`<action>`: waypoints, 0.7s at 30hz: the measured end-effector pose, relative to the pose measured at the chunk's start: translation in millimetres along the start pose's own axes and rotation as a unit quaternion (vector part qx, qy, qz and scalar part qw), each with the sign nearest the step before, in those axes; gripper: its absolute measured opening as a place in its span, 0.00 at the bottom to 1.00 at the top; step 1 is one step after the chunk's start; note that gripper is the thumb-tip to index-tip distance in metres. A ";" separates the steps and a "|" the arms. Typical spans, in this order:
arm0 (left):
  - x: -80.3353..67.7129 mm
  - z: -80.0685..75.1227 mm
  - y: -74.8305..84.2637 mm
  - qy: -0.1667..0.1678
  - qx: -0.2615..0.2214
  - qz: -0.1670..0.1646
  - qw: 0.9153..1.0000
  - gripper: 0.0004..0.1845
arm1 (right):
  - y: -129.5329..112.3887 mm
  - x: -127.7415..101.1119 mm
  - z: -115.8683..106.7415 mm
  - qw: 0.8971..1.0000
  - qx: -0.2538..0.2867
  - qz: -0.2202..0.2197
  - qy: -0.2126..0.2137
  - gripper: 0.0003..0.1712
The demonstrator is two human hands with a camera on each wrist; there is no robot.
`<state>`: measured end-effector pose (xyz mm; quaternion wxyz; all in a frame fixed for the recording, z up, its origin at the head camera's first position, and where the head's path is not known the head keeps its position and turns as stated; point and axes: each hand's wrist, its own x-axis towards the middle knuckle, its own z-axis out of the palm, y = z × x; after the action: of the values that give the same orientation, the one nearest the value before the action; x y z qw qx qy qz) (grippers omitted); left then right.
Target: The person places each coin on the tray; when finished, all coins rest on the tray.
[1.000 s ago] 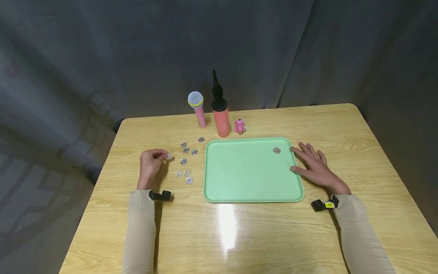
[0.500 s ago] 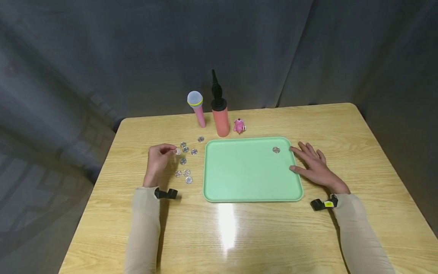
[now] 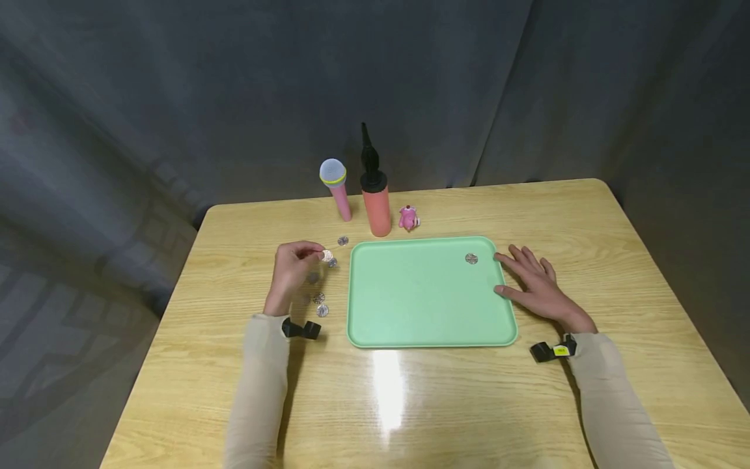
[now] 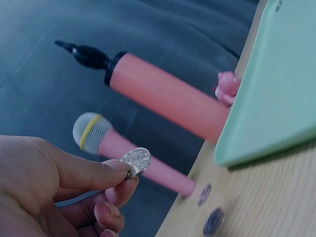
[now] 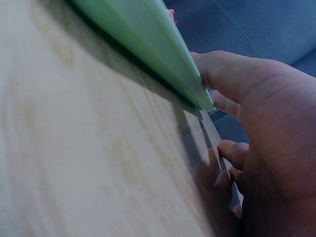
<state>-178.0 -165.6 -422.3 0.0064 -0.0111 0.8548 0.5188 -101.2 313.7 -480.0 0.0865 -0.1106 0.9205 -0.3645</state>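
Between thumb and forefinger my left hand (image 3: 290, 272) pinches a silver coin (image 4: 137, 162), raised over the loose coins left of the green tray (image 3: 433, 293). Several silver coins lie on the table there, among them one coin (image 3: 322, 311) nearest the front and another coin (image 3: 343, 241) toward the back; my hand covers part of the group. Inside the tray, one coin (image 3: 471, 258) lies near the upper right corner. My right hand (image 3: 538, 286) has its fingers spread, with thumb and forefinger touching the tray's right rim, as the right wrist view also shows.
Behind the tray stand a pink toy microphone (image 3: 342, 203), a coral hand pump (image 3: 377, 212) with a black nozzle, and a small pink figurine (image 3: 409, 218). A dark curtain (image 3: 258, 98) hangs past the back edge of the wooden table (image 3: 457, 404).
My left hand has carried its pinched coin rightward over the loose coins, toward the tray. My right hand has stayed at the tray's rim.
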 end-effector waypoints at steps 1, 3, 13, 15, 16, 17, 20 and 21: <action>0.1 2.3 1.8 -0.004 -0.001 0.000 1.000 0.07 | -0.2 0.1 0.1 1.000 0.000 0.000 -0.001 0.42; 0.2 7.3 5.9 -0.008 0.001 0.002 1.000 0.07 | -0.6 0.1 0.1 1.000 0.000 0.001 -0.002 0.43; 5.0 35.9 19.5 -0.041 -0.044 0.014 0.998 0.07 | -0.3 -0.5 0.5 1.000 -0.002 0.002 -0.001 0.42; 6.3 41.8 21.4 -0.044 -0.043 0.025 0.998 0.06 | -0.4 -0.3 0.6 1.000 -0.002 0.001 0.000 0.42; 6.7 44.8 22.4 -0.046 -0.040 0.030 0.998 0.06 | -0.4 -0.2 0.6 1.000 -0.002 0.001 -0.001 0.42; 7.4 47.6 23.1 -0.049 -0.039 0.034 0.997 0.05 | -0.4 -0.1 0.5 1.000 -0.002 0.001 -0.001 0.42; 8.6 55.6 26.1 -0.058 -0.039 0.042 0.997 0.05 | 0.0 0.2 0.5 1.000 -0.001 -0.001 0.000 0.42; 9.1 58.0 27.0 -0.061 -0.039 0.043 0.996 0.05 | 0.2 0.2 0.2 1.000 -0.001 0.000 0.000 0.42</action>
<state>-187.9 -101.8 -425.3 0.0363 0.0570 0.8318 0.5509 -101.4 313.6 -480.3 0.0864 -0.1104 0.9208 -0.3641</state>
